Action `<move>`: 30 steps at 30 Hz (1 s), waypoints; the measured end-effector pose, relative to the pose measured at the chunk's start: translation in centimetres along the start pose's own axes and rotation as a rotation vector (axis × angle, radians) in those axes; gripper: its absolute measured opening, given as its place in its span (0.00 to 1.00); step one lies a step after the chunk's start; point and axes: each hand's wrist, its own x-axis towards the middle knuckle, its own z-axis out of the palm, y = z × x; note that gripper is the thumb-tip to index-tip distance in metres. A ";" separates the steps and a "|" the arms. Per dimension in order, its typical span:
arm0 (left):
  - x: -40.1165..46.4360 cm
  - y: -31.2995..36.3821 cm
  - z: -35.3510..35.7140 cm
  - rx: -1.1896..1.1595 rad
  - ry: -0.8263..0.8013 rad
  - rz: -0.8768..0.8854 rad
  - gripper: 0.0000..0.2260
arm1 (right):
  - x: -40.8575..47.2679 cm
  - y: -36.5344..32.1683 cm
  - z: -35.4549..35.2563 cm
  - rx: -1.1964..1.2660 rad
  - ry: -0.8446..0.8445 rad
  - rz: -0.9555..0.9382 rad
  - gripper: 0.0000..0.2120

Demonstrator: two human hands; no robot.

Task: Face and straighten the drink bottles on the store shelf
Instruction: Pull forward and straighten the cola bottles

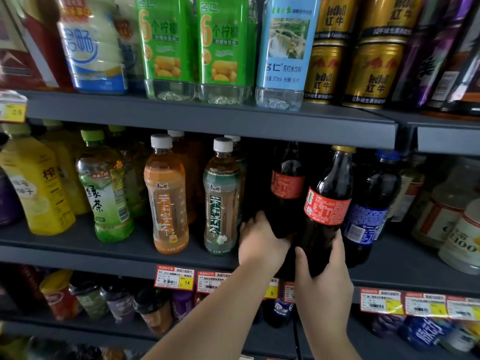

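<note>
— Where do your hands sit?

— Your right hand (324, 271) grips the base of the front cola bottle (324, 216), thumb on its left side and fingers curled round its right side. That bottle stands at the front edge of the middle shelf (104, 255), leaning slightly to the right, with its red label turned partly leftward. Your left hand (262, 242) wraps the bottom of the rear cola bottle (287, 185), fingers curled round its left side; this one is set further back on the same shelf, just left of the front one.

— What flanks them?

— To the left, near the front edge, you have a green-labelled tea bottle (222, 198) and an orange-labelled tea bottle (166, 196), both upright with labels facing out. To the right, touching or nearly touching the front cola bottle, stands a dark bottle with a blue label (368, 211).

— And above?

— On the upper shelf (207, 115), two green lemon-drink bottles (193, 45), a pale blue soda-water bottle (285, 50) and gold cans (350, 71) line the front edge.
</note>
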 end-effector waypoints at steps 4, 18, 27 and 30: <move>-0.2 -0.2 -0.7 -0.101 -0.092 -0.013 0.28 | 0.1 0.0 -0.1 -0.007 -0.004 -0.015 0.35; -0.2 -0.4 -0.9 -0.135 -0.116 0.008 0.28 | 0.1 0.0 -0.2 -0.002 -0.005 -0.012 0.35; 0.1 -0.7 -0.2 -0.054 -0.052 0.045 0.32 | 0.1 0.1 -0.2 -0.001 -0.008 -0.020 0.37; 0.3 -0.8 -0.2 -0.084 -0.088 0.067 0.32 | 0.1 0.2 -0.3 0.004 -0.013 -0.018 0.37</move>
